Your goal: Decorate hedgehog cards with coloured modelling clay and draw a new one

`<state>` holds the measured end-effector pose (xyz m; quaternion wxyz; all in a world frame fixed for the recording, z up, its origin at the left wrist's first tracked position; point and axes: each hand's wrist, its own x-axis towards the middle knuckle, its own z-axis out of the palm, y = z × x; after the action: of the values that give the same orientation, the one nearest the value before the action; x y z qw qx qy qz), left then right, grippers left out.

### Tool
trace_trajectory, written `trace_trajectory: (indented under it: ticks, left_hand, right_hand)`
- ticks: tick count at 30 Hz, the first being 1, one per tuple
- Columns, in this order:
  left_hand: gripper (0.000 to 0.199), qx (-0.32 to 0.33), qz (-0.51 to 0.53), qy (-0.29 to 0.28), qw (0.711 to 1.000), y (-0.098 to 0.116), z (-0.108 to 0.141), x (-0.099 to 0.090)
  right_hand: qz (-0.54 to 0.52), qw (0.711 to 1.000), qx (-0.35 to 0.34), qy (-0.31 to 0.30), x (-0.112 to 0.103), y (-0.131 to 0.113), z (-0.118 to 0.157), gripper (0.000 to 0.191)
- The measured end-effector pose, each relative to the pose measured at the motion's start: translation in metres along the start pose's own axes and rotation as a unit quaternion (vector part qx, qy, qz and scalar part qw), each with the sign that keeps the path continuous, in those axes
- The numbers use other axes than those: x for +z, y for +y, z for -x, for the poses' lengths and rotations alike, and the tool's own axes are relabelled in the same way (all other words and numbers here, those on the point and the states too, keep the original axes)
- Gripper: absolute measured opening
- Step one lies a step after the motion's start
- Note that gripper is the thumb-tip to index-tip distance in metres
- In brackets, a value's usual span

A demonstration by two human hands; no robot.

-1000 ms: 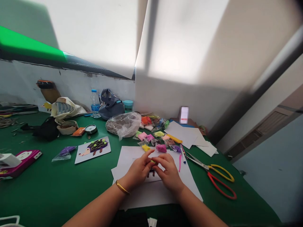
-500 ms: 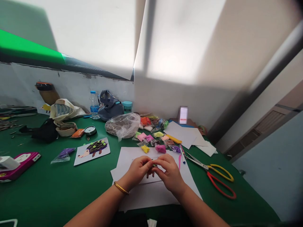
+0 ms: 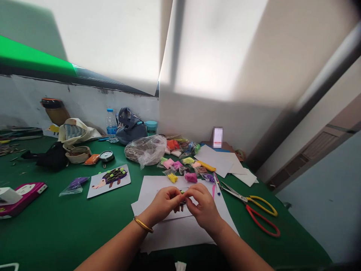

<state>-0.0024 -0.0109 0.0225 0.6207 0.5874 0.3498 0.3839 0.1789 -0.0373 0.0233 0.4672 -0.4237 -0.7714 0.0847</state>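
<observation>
Above a stack of white paper (image 3: 162,235), my left hand (image 3: 164,203) and my right hand (image 3: 203,209) meet fingertip to fingertip. Both are closed in a pinch; whatever is between the fingers is too small and hidden to name. Beneath them shows part of a dark picture (image 3: 182,207) with brown legs and a light green spot, mostly covered by my hands. To the left lies a card with a hedgehog (image 3: 115,176), pink-faced, dark-backed and dotted with light green balls.
Small bags of coloured clay (image 3: 191,177) lie just beyond the paper. Large scissors (image 3: 244,198) with red and yellow handles rest open on the right, beside pens (image 3: 217,185). A clear plastic bag (image 3: 146,149), a round tin (image 3: 106,156) and a magenta box (image 3: 25,194) are also on the green table.
My fingertips have shifted slightly, with the right fingers drawn up a little. More of the dark picture and its green spot shows below them.
</observation>
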Motion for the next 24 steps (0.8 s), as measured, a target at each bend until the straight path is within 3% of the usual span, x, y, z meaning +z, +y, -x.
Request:
trace_trajectory:
  ticks: [3, 6, 8, 12, 15, 18, 21, 24]
  left_hand:
    - [0.032, 0.013, 0.08, 0.034, 0.996, 0.003, 0.0, -0.003]
    - [0.025, 0.023, 0.209, 0.079, 0.975, 0.006, -0.002, 0.005]
    - [0.024, 0.005, 0.314, 0.103, 0.944, 0.009, -0.004, 0.016]
    - [0.014, -0.103, 0.473, 0.133, 0.865, 0.022, -0.006, 0.032]
    - [0.036, -0.096, 0.501, 0.138, 0.849, 0.035, -0.006, 0.027]
    - [0.056, -0.074, 0.491, 0.144, 0.856, 0.043, -0.004, 0.021]
    - [0.065, -0.086, 0.511, 0.138, 0.844, 0.041, 0.0, 0.026]
    - [0.068, -0.121, 0.522, 0.124, 0.835, 0.035, 0.002, 0.033]
  right_hand:
    - [-0.035, 0.997, 0.039, 0.048, -0.005, 0.002, -0.001, 0.013]
    - [-0.053, 0.998, 0.008, 0.026, -0.005, -0.008, -0.001, 0.017]
    - [-0.055, 0.998, -0.035, 0.006, 0.0, -0.019, -0.001, 0.022]
    - [-0.011, 0.996, -0.085, -0.021, 0.011, -0.038, 0.001, 0.03]
    - [0.033, 0.994, -0.092, -0.049, 0.015, -0.043, 0.006, 0.036]
    - [0.058, 0.986, -0.133, -0.087, 0.017, -0.042, 0.014, 0.064]
    - [0.067, 0.976, -0.181, -0.097, 0.019, -0.04, 0.017, 0.086]
    - [0.092, 0.973, -0.19, -0.088, 0.02, -0.036, 0.014, 0.092]
